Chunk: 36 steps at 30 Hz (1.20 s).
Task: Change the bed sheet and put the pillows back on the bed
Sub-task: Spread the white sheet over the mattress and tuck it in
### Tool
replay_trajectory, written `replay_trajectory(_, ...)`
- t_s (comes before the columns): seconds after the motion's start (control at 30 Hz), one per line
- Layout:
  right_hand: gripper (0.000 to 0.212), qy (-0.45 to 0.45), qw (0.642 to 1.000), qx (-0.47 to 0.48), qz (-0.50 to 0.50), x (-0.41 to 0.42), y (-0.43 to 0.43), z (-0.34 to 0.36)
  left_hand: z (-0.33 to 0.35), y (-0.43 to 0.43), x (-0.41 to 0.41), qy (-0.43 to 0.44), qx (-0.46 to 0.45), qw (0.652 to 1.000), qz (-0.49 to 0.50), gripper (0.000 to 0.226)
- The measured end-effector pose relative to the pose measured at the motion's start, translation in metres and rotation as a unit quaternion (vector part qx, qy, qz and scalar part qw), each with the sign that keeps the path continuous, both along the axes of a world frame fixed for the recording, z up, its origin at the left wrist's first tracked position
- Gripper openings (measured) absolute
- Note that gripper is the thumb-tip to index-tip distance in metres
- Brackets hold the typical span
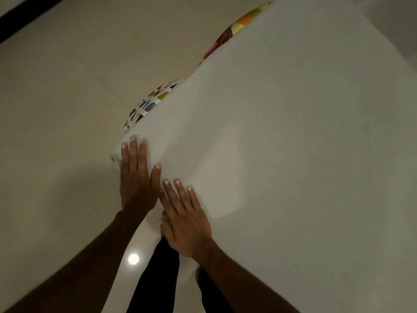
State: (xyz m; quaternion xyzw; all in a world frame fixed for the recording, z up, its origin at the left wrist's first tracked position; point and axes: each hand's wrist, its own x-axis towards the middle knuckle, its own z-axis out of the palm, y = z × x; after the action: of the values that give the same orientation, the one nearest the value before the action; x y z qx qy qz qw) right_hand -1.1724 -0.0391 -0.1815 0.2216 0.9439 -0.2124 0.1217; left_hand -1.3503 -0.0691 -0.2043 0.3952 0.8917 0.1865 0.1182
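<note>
The pale sheet (282, 143) is the biggest thing in view. It covers the bed on the right side & runs down to the near corner (117, 154). It's plain grey-white and matte, w/ barely a crease, and it looks thin enough to slip. The tiled floor (56, 109) takes up the left side. Between them, along the bed's far edge, a strip of bright patterned cloth (149, 105) shows from behind the sheet. It could be the old sheet or a pillow, we can't tell which. We can't ID a pillow for certain anywhere.

Our left hand (137, 179) lies flat at that rounded corner, fingers straight & close together, pressing the sheet. Our right hand (185, 224) is just beside it, also flat on the sheet at the near edge, fingers spread. Neither hand pinches anything.

Risks, as we judge them:
- **Sheet slipping:** the corner prob. isn't tucked yet, and flat palms give no real grip. A sideways push could slide the sheet off the corner or bunch it up.
- **Cloth caught in the tuck:** if the patterned cloth sits partly under the edge, tucking could trap it & leave a lump.
</note>
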Motion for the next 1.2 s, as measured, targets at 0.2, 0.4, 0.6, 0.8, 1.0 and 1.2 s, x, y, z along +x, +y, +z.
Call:
replay_trajectory(0.2, 0.074, 0.079, 0.988, -0.067, -0.116, 0.031, 0.019, 0.027, 0.027, 0.028, 0.015, -0.304, 0.251, 0.879, 0.269, 0.071)
replay_trajectory(0.4, 0.084, -0.045, 0.992, 0.045, -0.107, 0.041, 0.015, 0.008, 0.012, 0.029, -0.038, -0.494, 0.330, 0.687, 0.419, 0.083)
replay_trajectory(0.6, 0.080, -0.036, 0.998, 0.039, 0.037, 0.019, -0.015, 0.002, 0.001, 0.021, -0.057, -0.598, 0.360, 0.614, 0.368, 0.067)
replay_trajectory(0.8, 0.073, -0.028, 0.975, 0.014, 0.220, 0.010, -0.030, -0.009, -0.002, 0.006, -0.069, -0.485, 0.385, 0.603, 0.502, 0.047)
replay_trajectory(1.0, 0.058, -0.027, 0.991, -0.066, 0.112, -0.001, -0.031, 0.016, 0.008, -0.025, -0.037, -0.300, 0.220, 0.804, 0.463, 0.039)
replay_trajectory(1.2, 0.048, -0.108, 0.990, -0.083, -0.024, -0.020, 0.001, 0.106, 0.091, -0.063, 0.005, -0.251, -0.144, 0.943, 0.164, 0.038)
